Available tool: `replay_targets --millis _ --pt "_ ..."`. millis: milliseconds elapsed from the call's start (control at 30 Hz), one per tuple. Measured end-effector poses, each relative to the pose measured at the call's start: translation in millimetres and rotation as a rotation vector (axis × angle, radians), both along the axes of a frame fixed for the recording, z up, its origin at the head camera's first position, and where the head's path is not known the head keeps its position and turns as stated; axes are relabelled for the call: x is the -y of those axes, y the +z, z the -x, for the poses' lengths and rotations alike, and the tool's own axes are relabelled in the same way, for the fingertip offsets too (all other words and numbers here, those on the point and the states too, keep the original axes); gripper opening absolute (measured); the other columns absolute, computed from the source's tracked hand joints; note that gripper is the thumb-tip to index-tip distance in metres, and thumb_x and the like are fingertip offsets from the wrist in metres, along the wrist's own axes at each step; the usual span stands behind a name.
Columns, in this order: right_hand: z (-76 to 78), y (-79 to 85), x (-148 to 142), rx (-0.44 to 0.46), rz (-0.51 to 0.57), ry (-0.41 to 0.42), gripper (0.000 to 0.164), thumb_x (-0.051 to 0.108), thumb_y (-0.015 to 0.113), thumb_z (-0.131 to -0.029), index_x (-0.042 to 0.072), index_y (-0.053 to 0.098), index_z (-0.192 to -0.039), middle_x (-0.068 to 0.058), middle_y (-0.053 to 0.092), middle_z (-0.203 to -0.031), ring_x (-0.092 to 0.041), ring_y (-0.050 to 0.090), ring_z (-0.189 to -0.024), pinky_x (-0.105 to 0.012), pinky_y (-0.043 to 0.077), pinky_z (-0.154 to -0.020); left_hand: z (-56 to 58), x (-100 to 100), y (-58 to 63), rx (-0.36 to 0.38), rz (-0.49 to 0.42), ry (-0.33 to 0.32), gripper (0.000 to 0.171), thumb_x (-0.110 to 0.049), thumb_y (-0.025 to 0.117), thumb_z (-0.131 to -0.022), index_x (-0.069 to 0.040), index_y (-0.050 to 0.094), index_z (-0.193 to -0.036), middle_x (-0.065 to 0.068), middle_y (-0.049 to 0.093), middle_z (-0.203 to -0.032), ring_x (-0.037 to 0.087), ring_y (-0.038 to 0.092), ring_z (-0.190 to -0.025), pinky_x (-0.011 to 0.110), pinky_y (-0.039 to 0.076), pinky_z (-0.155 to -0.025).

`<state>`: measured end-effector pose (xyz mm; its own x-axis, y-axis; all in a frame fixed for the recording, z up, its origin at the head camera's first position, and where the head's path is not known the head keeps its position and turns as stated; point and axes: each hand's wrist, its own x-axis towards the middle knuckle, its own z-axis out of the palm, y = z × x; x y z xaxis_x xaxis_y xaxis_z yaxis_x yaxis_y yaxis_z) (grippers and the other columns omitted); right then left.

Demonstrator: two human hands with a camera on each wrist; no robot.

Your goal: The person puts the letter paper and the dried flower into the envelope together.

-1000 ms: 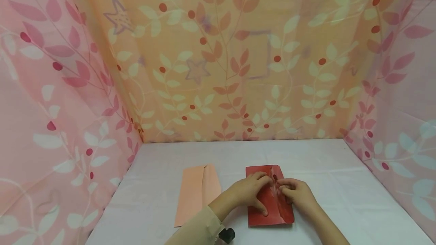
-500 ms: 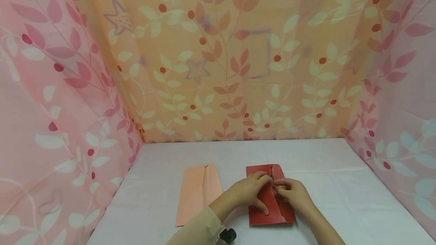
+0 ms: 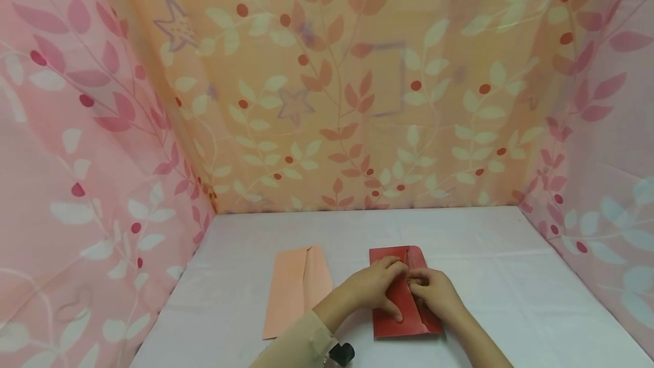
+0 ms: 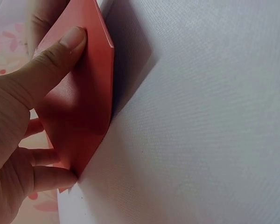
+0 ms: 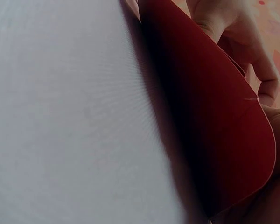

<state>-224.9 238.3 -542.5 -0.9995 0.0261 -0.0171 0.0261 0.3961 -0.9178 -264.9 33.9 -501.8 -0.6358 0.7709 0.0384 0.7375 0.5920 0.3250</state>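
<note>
A red paper envelope (image 3: 403,314) lies on the white table with its flap on the right side. My left hand (image 3: 375,285) holds it: in the left wrist view the thumb (image 4: 60,53) presses on its face and the fingers (image 4: 49,170) bend to its edge. My right hand (image 3: 436,294) is at the envelope's mouth, its fingers bent and the fingertips hidden there. What they hold, if anything, cannot be seen. In the right wrist view the red flap (image 5: 224,126) stands up from the table, with part of the right hand dark behind it.
A peach envelope (image 3: 291,294) lies left of the red one, partly behind the left forearm. A small black object (image 3: 342,354) is by the left cuff. White cloth (image 3: 245,231) covers the table; patterned curtains (image 3: 327,84) stand around it.
My right hand has moved slightly left, its fingertips going into the red envelope's mouth. A small dark spot seen there earlier is now hidden. The left hand stays in place.
</note>
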Motion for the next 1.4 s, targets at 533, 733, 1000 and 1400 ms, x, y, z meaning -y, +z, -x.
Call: replay_targets --millis 533,733,1000,1400 --pt "1.9 -2.3 2 -0.008 -0.044 0.003 0.027 0.003 0.071 -0.086 -0.001 0.072 -0.113 -0.004 0.070 -0.084 -0.014 0.063 -0.071 -0.025 0.054 -0.059 -1.9 -1 2.3 0.007 0.011 0.008 0.092 -0.063 0.089 -0.064 -0.036 0.047 -0.140 -0.006 0.041 -0.153 0.011 0.044 -0.136 0.028 0.051 -0.102" --pt "3.6 -4.1 6 -0.005 -0.133 -0.025 0.024 0.006 0.073 -0.085 0.004 0.074 -0.109 -0.001 0.071 -0.084 -0.014 0.063 -0.075 -0.026 0.054 -0.061 -1.5 -1 0.6 0.003 0.010 -0.006 0.090 -0.062 0.089 -0.065 -0.035 0.047 -0.140 -0.006 0.041 -0.153 0.011 0.044 -0.136 0.027 0.050 -0.102" --pt "5.1 -1.3 8 -0.013 -0.241 -0.052 0.021 0.010 0.073 -0.084 0.010 0.075 -0.105 0.003 0.069 -0.081 -0.014 0.060 -0.076 -0.028 0.049 -0.065 -2.5 0 4.0 -0.011 0.009 -0.007 0.090 -0.062 0.090 -0.065 -0.034 0.048 -0.139 -0.005 0.042 -0.153 0.011 0.045 -0.136 0.026 0.049 -0.103" --pt "6.1 0.2 12 -0.047 -0.381 -0.046 0.014 0.013 0.072 -0.086 0.017 0.073 -0.099 0.005 0.062 -0.077 -0.016 0.054 -0.079 -0.034 0.042 -0.067 -2.2 2 3.4 -0.037 -0.006 -0.018 0.090 -0.061 0.091 -0.064 -0.034 0.048 -0.138 -0.006 0.044 -0.150 0.011 0.047 -0.133 0.025 0.050 -0.101"
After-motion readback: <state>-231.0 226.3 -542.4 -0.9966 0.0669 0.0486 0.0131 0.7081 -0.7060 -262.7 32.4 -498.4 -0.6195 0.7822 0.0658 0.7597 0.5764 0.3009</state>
